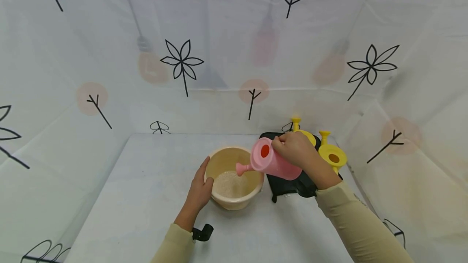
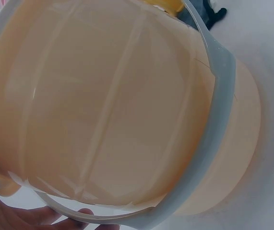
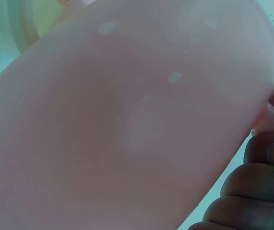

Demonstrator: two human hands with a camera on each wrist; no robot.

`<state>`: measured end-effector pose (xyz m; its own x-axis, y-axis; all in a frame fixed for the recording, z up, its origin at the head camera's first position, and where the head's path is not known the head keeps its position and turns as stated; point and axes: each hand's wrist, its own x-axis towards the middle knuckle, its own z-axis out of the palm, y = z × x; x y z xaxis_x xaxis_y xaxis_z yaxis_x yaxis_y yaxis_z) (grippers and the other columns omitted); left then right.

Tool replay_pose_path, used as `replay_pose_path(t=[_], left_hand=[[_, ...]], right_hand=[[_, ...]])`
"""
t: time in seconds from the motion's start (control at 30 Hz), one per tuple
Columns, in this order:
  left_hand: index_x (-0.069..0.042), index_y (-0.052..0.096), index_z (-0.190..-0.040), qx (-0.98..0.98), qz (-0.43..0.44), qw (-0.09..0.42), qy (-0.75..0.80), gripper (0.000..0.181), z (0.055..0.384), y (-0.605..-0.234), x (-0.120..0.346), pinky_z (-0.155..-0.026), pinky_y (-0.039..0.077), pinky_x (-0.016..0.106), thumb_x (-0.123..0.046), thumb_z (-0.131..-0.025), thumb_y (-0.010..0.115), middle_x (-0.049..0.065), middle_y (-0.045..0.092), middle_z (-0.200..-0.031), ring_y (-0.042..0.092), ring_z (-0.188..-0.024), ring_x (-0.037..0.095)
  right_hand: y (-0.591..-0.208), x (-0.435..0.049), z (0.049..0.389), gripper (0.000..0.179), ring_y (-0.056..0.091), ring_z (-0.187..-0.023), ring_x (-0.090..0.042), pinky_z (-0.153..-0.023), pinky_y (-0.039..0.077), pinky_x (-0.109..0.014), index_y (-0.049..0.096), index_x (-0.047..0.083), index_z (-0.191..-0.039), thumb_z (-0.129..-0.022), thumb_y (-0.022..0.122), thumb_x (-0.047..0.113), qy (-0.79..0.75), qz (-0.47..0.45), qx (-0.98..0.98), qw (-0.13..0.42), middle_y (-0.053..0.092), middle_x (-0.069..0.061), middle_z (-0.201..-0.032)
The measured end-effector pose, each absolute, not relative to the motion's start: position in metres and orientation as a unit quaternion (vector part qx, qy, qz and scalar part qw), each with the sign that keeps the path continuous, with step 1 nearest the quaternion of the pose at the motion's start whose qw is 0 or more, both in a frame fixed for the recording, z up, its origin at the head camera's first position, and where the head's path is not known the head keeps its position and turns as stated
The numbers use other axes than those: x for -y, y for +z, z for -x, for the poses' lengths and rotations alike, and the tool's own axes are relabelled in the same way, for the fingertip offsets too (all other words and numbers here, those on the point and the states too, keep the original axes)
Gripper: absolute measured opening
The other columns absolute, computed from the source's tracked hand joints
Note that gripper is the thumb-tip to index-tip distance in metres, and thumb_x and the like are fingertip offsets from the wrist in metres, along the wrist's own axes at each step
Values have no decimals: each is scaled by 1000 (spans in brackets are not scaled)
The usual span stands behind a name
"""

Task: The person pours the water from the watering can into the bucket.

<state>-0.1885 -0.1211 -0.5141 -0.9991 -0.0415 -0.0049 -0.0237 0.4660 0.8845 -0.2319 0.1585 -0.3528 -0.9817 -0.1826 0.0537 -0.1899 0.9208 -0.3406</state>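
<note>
A pink watering can [image 1: 276,161] is tilted over a cream plastic basin [image 1: 234,204], its spout pointing left above the basin's inside. My right hand [image 1: 297,149] grips the can by its handle; in the right wrist view the curled fingers [image 3: 252,211] show beside the can's pink body [image 3: 127,115]. On the left side of the basin my left hand [image 1: 199,188] holds the rim. From the left wrist view, its fingers [image 2: 36,215] lie at the pale rim [image 2: 218,96]. The basin's bottom looks pale and grainy; whether water is in it I cannot tell.
Two yellow watering cans [image 1: 332,155] stand at the right, by a black bag-like item [image 1: 281,186] on the white table [image 1: 153,173]. A white cloth printed with plants [image 1: 219,52] hangs behind and around the table. A black strap device [image 1: 202,232] sits on the left wrist.
</note>
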Motion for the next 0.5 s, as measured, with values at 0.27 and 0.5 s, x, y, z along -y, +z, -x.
replay_pose_path(t=[0.27, 0.5], left_hand=[[-45, 19, -140, 856, -17, 10, -516, 64, 188, -514, 121, -112, 22, 45, -14, -85, 35, -12, 24, -148, 21, -139, 14], [-45, 19, -140, 856, -14, 12, -516, 65, 188, -514, 122, -112, 22, 45, -14, -85, 36, -12, 24, -148, 21, -139, 15]], right_hand=[[-351, -158, 232, 45, 43, -49, -16, -44, 32, -23, 47, 12, -47, -86, 42, 32, 175, -94, 980, 9, 40, 0, -45], [-351, -158, 233, 45, 42, -48, -17, -43, 30, -23, 47, 12, -46, -86, 42, 33, 178, -92, 980, 5, 37, 0, -45]])
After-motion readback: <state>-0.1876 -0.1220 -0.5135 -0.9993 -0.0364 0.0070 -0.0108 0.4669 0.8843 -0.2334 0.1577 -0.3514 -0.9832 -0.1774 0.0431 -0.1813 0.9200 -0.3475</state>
